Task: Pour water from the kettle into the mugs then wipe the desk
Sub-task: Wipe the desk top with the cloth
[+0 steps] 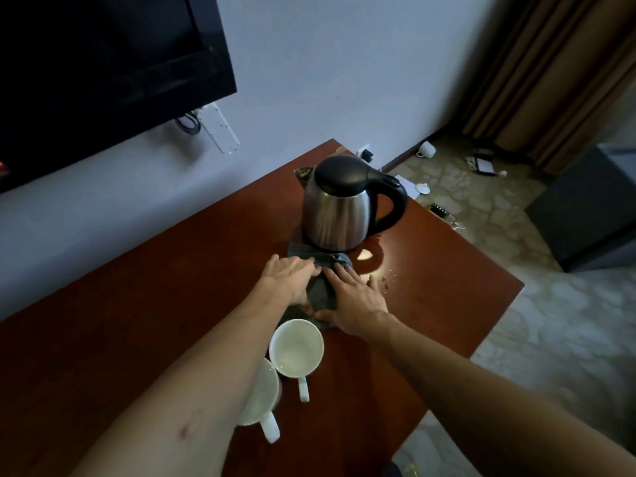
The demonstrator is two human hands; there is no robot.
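Two white mugs (pixel 296 347) sit close to you on tabletop (pixel 137 287), side by side, out of wiping path. Your left hand (pixel 287 275) and right hand (pixel 354 299) lie flat on grey cloth (pixel 320 290), fingers straight, pressing it down to wipe. Both arms reach forward. Kettle (pixel 340 208) stands just past cloth, upright.

One camera, worn on the person's head, looks steeply down and forward over the table (pixel 137 304), close above it, toward its far corner by the wall (pixel 309 80)
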